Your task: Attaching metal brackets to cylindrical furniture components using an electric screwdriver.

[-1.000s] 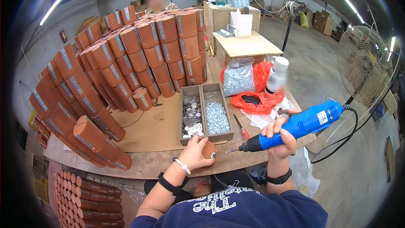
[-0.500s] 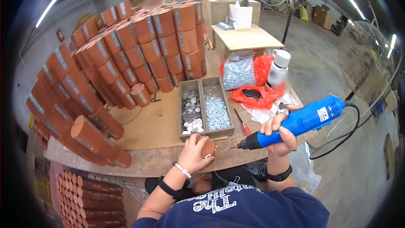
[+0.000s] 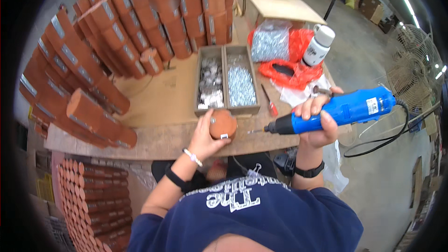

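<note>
My left hand (image 3: 205, 139) grips a short reddish-brown cylinder (image 3: 223, 124) at the table's near edge, fingers round its left side. A small metal piece shows on the cylinder's near side. In my right hand (image 3: 318, 120) is a blue electric screwdriver (image 3: 347, 110), its black nose and thin bit pointing left toward the cylinder, apart from it. Just beyond the cylinder stands a grey two-compartment box (image 3: 226, 79). Small metal plates (image 3: 211, 81) fill its left half and silvery screws (image 3: 241, 86) its right half.
Tall stacks of reddish cylinders (image 3: 140, 18) with metal strips crowd the left and back. A red-handled screwdriver (image 3: 272, 107) lies right of the box. Beyond it are red plastic bags (image 3: 298, 72), a bag of screws (image 3: 269, 42) and a white bottle (image 3: 319, 45). A cable trails from the blue tool.
My view has tilted downward, so the table sits higher in it. The cylinder in my left hand has turned, showing more of its round end. My right hand still holds the electric screwdriver.
</note>
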The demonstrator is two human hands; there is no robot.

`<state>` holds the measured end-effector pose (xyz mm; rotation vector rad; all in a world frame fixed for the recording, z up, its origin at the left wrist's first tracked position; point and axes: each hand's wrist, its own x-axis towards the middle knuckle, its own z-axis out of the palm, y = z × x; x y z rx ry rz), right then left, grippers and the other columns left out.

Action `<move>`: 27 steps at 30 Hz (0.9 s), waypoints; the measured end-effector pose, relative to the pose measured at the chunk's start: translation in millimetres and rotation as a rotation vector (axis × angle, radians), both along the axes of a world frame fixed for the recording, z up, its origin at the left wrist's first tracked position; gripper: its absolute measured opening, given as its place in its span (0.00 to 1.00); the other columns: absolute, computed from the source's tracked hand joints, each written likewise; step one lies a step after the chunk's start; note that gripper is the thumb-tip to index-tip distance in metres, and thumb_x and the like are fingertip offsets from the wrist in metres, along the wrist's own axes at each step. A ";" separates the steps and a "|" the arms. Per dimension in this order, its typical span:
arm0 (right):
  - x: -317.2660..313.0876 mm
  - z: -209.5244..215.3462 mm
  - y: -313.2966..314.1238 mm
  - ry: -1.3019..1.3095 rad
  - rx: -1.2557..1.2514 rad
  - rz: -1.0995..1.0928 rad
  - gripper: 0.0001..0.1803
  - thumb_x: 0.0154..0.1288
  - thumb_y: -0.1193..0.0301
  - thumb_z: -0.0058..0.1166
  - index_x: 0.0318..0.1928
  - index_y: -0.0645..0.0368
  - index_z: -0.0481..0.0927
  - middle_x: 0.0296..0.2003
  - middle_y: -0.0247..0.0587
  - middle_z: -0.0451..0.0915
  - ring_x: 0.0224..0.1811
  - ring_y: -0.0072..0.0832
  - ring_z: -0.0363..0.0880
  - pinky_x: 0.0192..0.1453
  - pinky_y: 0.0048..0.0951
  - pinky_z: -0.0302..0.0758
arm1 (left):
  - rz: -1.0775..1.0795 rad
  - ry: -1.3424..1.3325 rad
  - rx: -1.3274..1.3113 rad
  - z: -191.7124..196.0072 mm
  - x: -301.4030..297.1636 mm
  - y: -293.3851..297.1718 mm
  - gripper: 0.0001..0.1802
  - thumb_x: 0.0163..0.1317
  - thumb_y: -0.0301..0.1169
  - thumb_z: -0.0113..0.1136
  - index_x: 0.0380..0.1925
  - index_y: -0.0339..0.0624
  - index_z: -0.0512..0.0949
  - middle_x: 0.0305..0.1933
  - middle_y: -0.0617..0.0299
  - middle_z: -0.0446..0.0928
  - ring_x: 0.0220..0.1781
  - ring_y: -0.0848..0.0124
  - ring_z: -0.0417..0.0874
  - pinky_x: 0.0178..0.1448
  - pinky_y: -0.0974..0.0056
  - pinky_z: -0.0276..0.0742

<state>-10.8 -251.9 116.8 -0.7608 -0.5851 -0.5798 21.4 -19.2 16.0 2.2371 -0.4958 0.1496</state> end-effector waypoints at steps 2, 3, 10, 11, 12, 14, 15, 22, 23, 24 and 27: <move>2.0 4.2 3.0 -0.045 -0.045 0.001 0.29 0.49 0.71 0.43 0.54 0.60 0.53 0.25 0.39 0.66 0.24 0.28 0.68 0.33 0.32 0.70 | -0.008 -0.015 -0.024 -0.5 1.1 4.7 0.50 0.29 0.34 0.70 0.55 0.36 0.53 0.48 0.45 0.63 0.51 0.53 0.65 0.55 0.60 0.63; 3.6 3.2 2.8 -0.034 -0.052 0.001 0.29 0.49 0.72 0.43 0.54 0.61 0.53 0.25 0.40 0.67 0.24 0.28 0.68 0.33 0.32 0.69 | -0.009 0.014 -0.017 1.5 2.3 4.6 0.50 0.29 0.34 0.70 0.55 0.36 0.53 0.48 0.45 0.62 0.51 0.52 0.65 0.56 0.59 0.62; 1.2 1.4 -1.8 -0.021 -0.084 -0.017 0.28 0.50 0.72 0.42 0.54 0.61 0.53 0.26 0.41 0.67 0.25 0.28 0.68 0.32 0.33 0.68 | -0.103 0.134 -0.138 10.7 19.4 18.5 0.50 0.36 0.42 0.68 0.56 0.35 0.51 0.48 0.45 0.62 0.51 0.55 0.66 0.54 0.58 0.63; 0.5 2.6 -2.3 -0.034 -0.093 -0.014 0.28 0.50 0.72 0.41 0.54 0.61 0.53 0.26 0.40 0.67 0.25 0.28 0.68 0.32 0.34 0.68 | -0.076 0.067 -0.082 17.1 28.6 23.3 0.46 0.39 0.44 0.65 0.55 0.35 0.53 0.47 0.46 0.62 0.47 0.58 0.68 0.48 0.60 0.67; -0.1 3.6 -2.7 -0.031 -0.090 -0.013 0.28 0.50 0.72 0.41 0.54 0.61 0.53 0.26 0.40 0.67 0.25 0.28 0.68 0.32 0.34 0.68 | -0.045 0.071 -0.203 16.7 39.7 23.4 0.36 0.44 0.40 0.62 0.51 0.36 0.60 0.44 0.49 0.66 0.41 0.62 0.72 0.42 0.63 0.70; -1.0 6.2 -2.9 -0.013 -0.019 -0.020 0.30 0.48 0.74 0.43 0.53 0.61 0.50 0.24 0.43 0.67 0.23 0.32 0.69 0.31 0.36 0.71 | -0.072 0.055 -0.209 17.5 70.9 27.7 0.23 0.48 0.34 0.58 0.43 0.36 0.68 0.36 0.52 0.72 0.36 0.65 0.75 0.38 0.66 0.71; -0.5 6.9 -4.3 -0.016 -0.016 -0.017 0.31 0.48 0.74 0.43 0.54 0.61 0.50 0.25 0.43 0.67 0.23 0.32 0.69 0.31 0.36 0.71 | -0.071 0.053 -0.206 22.4 81.2 25.8 0.23 0.48 0.34 0.58 0.43 0.36 0.68 0.36 0.52 0.72 0.36 0.65 0.75 0.38 0.66 0.71; -2.6 8.4 -1.8 -0.039 -0.025 -0.021 0.31 0.48 0.74 0.42 0.55 0.61 0.49 0.25 0.42 0.67 0.24 0.31 0.70 0.32 0.35 0.70 | -0.081 0.141 0.189 13.8 144.7 20.1 0.09 0.49 0.25 0.52 0.32 0.35 0.74 0.28 0.55 0.76 0.32 0.67 0.76 0.37 0.66 0.71; -5.8 7.5 -7.2 -0.037 -0.008 -0.047 0.31 0.48 0.74 0.42 0.55 0.60 0.49 0.25 0.42 0.67 0.24 0.31 0.70 0.32 0.35 0.70 | -0.087 0.082 0.275 16.2 151.3 6.1 0.09 0.48 0.25 0.53 0.32 0.36 0.74 0.29 0.54 0.76 0.33 0.64 0.76 0.37 0.65 0.71; -9.0 7.2 -11.0 -0.037 0.012 -0.070 0.31 0.48 0.74 0.42 0.55 0.60 0.49 0.25 0.42 0.67 0.24 0.31 0.70 0.33 0.35 0.70 | -0.090 0.021 0.362 19.4 156.1 -2.5 0.10 0.47 0.25 0.53 0.32 0.37 0.75 0.30 0.53 0.76 0.33 0.61 0.76 0.38 0.64 0.71; -8.6 7.6 -7.5 -0.017 -0.009 -0.082 0.30 0.47 0.75 0.42 0.54 0.60 0.50 0.25 0.42 0.67 0.24 0.30 0.69 0.33 0.35 0.70 | -0.119 -0.010 0.477 10.1 171.7 -0.1 0.13 0.45 0.26 0.55 0.35 0.41 0.76 0.31 0.52 0.75 0.37 0.58 0.75 0.41 0.62 0.70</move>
